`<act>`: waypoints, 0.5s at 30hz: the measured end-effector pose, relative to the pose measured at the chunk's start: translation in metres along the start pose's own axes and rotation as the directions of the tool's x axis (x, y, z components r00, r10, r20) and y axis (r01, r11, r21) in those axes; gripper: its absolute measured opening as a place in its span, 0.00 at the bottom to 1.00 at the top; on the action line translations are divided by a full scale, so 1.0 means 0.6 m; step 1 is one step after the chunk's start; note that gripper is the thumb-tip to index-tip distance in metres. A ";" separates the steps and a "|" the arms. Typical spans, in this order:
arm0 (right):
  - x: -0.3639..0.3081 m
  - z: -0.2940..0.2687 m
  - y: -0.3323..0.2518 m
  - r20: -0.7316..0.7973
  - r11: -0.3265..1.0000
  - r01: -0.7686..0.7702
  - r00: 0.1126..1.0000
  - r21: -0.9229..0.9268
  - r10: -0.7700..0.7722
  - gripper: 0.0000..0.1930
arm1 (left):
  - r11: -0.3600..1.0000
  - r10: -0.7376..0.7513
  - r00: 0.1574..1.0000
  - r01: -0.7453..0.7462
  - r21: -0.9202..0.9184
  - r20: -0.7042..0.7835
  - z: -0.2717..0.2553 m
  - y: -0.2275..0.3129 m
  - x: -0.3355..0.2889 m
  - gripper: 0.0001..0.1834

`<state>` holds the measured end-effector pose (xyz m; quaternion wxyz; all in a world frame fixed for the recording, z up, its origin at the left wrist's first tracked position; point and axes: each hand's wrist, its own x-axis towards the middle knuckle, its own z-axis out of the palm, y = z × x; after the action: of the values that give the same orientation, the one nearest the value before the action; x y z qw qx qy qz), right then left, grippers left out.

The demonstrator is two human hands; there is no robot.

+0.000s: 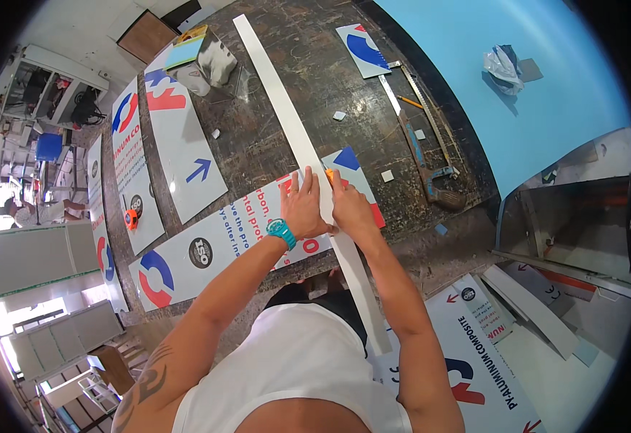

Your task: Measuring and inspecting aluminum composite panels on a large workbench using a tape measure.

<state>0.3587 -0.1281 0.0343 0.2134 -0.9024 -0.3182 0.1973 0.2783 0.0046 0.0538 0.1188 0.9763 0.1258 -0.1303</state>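
A long white straight bar (279, 94) lies across a printed white panel (185, 252) and runs from the far side of the table toward my body. My left hand (303, 207), with a turquoise watch at the wrist, presses flat on the panel and the bar's left edge, fingers spread. Along the bar's right edge my right hand (353, 211) is closed around a small orange tool (330, 174). Most of that tool is hidden by the fingers, so its kind cannot be made out.
A hacksaw (442, 173), a square (390, 94) and a pencil (411, 102) lie to the right on the dark worktable. More printed panels (185, 166) and an orange tape measure (131, 219) are at left. A blue sheet (460, 58) covers the far right.
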 end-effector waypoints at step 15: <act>-0.043 -0.022 -0.009 0.067 0.999 -0.034 0.997 -0.017 0.036 0.35 | 0.998 -0.031 0.999 0.030 0.048 0.026 -0.007 0.010 0.006 0.76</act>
<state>0.3442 -0.1451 0.0539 0.1917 -0.9023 -0.3110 0.2288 0.2843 0.0008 0.0582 0.0954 0.9749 0.1361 -0.1482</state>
